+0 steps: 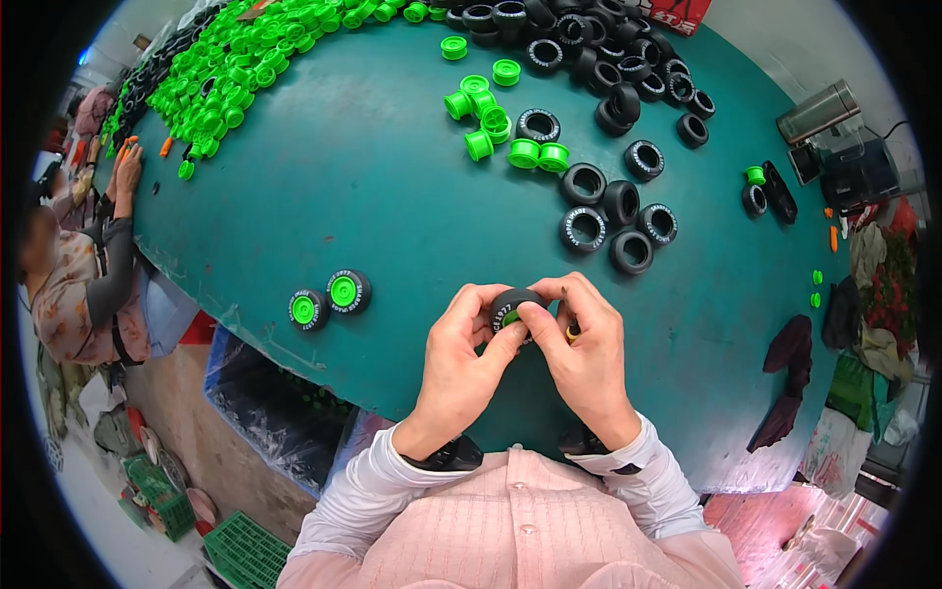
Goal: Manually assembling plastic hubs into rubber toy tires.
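Observation:
Between both hands, above the near edge of the table, is a black toy tyre [503, 303] with a green wheel hub [511, 316] partly inside it. The fingers of my left hand [457, 359] close round its left side, thumb on the front. My right hand [587, 354] grips the other side and presses its thumb against the hub. A small dark and yellow piece [572, 332] shows among my right fingers; its kind is hidden. To the left lie two wheels with green hubs in black tyres, a nearer one [305, 309] and another [348, 292].
Loose black tyres [630, 252] and green hubs [524, 153] lie ahead, with a large green hub pile [221, 83] at far left. A steel flask [818, 111] stands at the right edge. A co-worker's hands [126, 165] rest at the table's left edge. Below is a blue-lined bin [265, 412].

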`<state>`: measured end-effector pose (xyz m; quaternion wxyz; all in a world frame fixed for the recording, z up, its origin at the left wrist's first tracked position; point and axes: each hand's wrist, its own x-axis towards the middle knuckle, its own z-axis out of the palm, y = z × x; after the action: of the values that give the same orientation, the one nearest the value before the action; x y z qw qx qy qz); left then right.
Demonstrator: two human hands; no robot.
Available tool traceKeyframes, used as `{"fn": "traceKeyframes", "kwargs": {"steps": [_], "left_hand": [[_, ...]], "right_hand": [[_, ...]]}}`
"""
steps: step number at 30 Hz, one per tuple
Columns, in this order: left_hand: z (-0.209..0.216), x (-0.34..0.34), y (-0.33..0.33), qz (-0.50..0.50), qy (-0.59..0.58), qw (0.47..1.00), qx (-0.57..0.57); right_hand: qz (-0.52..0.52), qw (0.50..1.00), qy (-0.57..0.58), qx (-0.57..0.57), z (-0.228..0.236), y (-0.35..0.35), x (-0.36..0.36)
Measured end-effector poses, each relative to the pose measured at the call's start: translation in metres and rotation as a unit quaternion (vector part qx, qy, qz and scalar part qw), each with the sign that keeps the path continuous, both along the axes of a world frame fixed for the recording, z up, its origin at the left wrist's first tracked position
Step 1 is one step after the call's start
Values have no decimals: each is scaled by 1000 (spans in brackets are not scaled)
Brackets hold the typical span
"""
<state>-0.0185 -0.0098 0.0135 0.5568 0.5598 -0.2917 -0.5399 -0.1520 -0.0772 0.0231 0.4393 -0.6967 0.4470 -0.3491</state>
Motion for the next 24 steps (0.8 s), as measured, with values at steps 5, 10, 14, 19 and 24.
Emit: {"fn": "traceKeyframes", "kwargs": {"steps": [5,10,14,19,24], "left_hand": [[-3,-2,0,11,10,1000,-12],[-3,3,1,-4,94,996,2],[-6,2,1,8,148,989,-3],[0,-1,-1,-33,136,990,-6],[7,2,-4,-17,112,993,-14]], "right_hand": [[-16,998,-25,54,0,0,1],[-10,977,-91,195,-5,-3,-8],[13,965,-75,252,7,-8,-14],[18,981,-43,186,10,-4,-20],[9,987,-45,157,13,2,-18]]}}
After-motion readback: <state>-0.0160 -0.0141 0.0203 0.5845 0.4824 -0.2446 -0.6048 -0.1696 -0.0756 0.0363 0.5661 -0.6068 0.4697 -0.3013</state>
